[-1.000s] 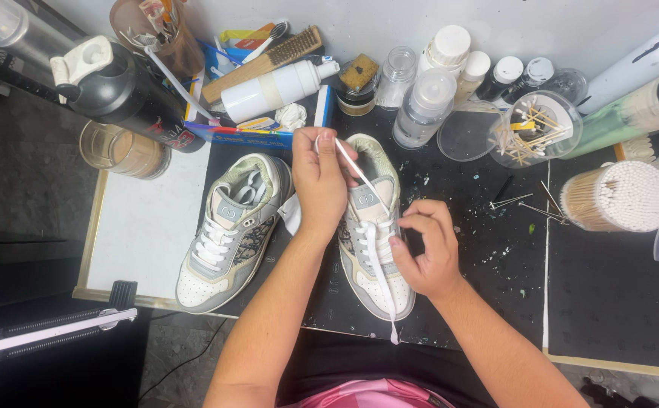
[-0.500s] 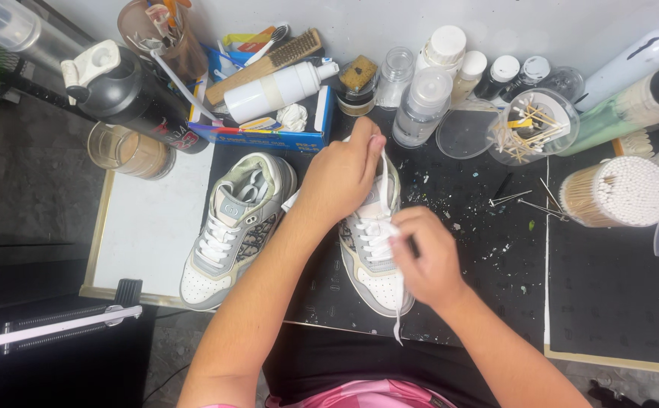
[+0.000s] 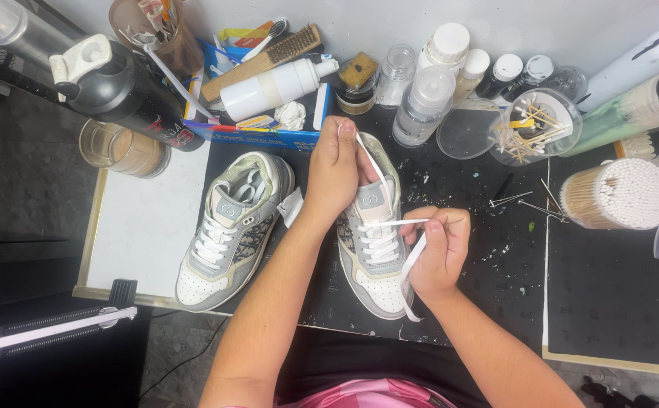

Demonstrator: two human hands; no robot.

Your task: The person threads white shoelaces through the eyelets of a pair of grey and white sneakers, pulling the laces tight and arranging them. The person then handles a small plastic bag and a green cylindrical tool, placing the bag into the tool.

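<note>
Two grey-and-white sneakers lie on a black mat. The right sneaker sits between my hands, partly laced. My left hand grips the upper end of its white shoelace above the tongue. My right hand pinches the other lace end at the shoe's right side, pulled taut across the eyelets, with the loose tail hanging past the toe. The left sneaker lies fully laced beside my left forearm, untouched.
A white board lies left of the mat. Behind the shoes stand a blue tray with a brush and white bottle, a black bottle, several jars, a cup of used swabs and a tub of cotton swabs. Metal picks lie at right.
My left hand has stayed up by the tongue with its lace end. My right hand moved out to the right, drawing the lace taut across the shoe.
</note>
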